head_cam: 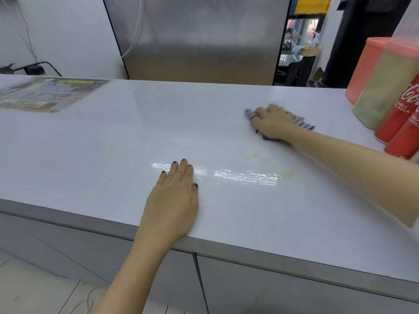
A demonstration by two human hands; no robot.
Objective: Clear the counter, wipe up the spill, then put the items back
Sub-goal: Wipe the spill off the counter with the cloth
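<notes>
Right grip (275,123) atop striped cloth (305,125)

Bright even light; glare streaks on counter (238,175); right hand (274,123) motion-blurred; edges bowed by wide-angle.

White counter (113,143) with pale yellow spill marks (289,174). The cloth (303,124) is striped blue and white. Red cans (394,123) carry white lettering. Salmon-pink tub (362,71). Grey sheet (45,94) with yellow bars.

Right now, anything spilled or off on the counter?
Yes. Two faint yellowish marks sit on the counter: a curved streak and a smudge, both nearer the front edge than the cloth under the right hand. Wet streaks glisten beside the left hand.
</notes>
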